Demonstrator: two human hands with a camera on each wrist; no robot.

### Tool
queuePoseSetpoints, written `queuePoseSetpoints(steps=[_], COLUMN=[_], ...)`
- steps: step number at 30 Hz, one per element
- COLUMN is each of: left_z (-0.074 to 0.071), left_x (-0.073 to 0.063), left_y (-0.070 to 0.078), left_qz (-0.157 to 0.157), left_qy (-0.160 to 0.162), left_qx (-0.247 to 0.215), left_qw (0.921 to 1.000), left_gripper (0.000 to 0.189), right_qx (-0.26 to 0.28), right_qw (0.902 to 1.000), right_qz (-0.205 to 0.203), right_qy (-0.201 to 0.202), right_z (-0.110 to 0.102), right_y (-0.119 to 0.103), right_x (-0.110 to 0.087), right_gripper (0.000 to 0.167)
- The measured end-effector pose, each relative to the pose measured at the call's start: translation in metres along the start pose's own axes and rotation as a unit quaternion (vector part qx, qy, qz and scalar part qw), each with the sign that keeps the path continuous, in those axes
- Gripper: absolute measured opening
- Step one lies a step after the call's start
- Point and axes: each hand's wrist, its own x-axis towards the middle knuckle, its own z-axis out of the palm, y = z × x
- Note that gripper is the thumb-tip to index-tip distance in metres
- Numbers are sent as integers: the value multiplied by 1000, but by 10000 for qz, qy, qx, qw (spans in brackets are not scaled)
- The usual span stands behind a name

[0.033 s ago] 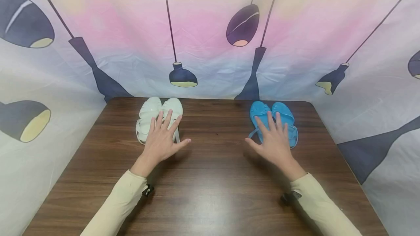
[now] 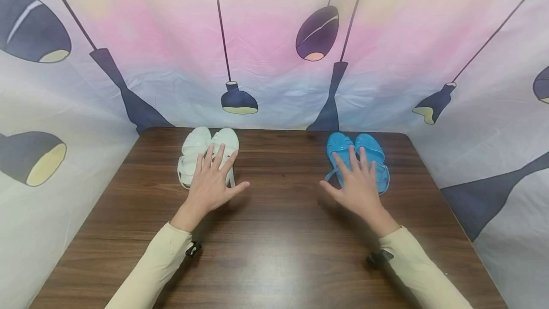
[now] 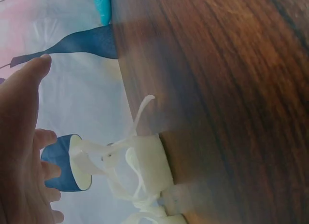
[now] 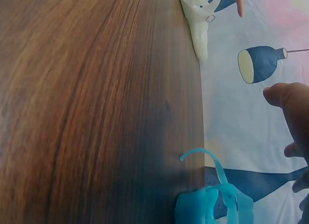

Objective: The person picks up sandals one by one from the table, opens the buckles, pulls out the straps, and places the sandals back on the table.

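A pair of white sandals (image 2: 195, 142) lies at the back left of the table, one strap sticking out loose toward the front. Over their near part hovers my left hand (image 2: 210, 185), fingers spread and straight, holding nothing. In the left wrist view a gap shows between this hand and the white sandals (image 3: 152, 161). At the back right lies a pair of blue sandals (image 2: 340, 143), also with a strap hanging free. My right hand (image 2: 358, 187) is spread above them, apart from the blue sandals (image 4: 193, 207) in the right wrist view. Each hand hides part of its pair.
The brown wooden table (image 2: 274, 232) has rounded back corners. A cloth backdrop (image 2: 274, 51) with painted lamps hangs behind it and along both sides. Dark bands (image 2: 194, 250) sit at both wrists, below light sleeves.
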Motion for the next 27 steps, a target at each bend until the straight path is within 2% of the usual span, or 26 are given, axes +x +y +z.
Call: queuePoseSetpoints(steps=[7, 15, 22, 27], left_z=[0, -1, -2, -7], left_x=[1, -1, 0, 5], left_y=[1, 3, 1, -7], left_qz=[59, 82, 138, 182], left_qy=[-28, -146, -179, -264], left_qx=[-49, -101, -71, -87], left_qw=[10000, 9998, 9997, 9994], left_gripper=[99, 100, 104, 102], right_qx=[42, 134, 65, 140], right_qw=[10000, 9999, 9997, 9992], right_qz=[-42, -3, 63, -22], right_qy=[69, -30, -205, -385], right_z=[2, 0, -6, -5], right_y=[0, -2, -11, -24], right_x=[-1, 1, 12, 25], right_gripper=[89, 90, 94, 95])
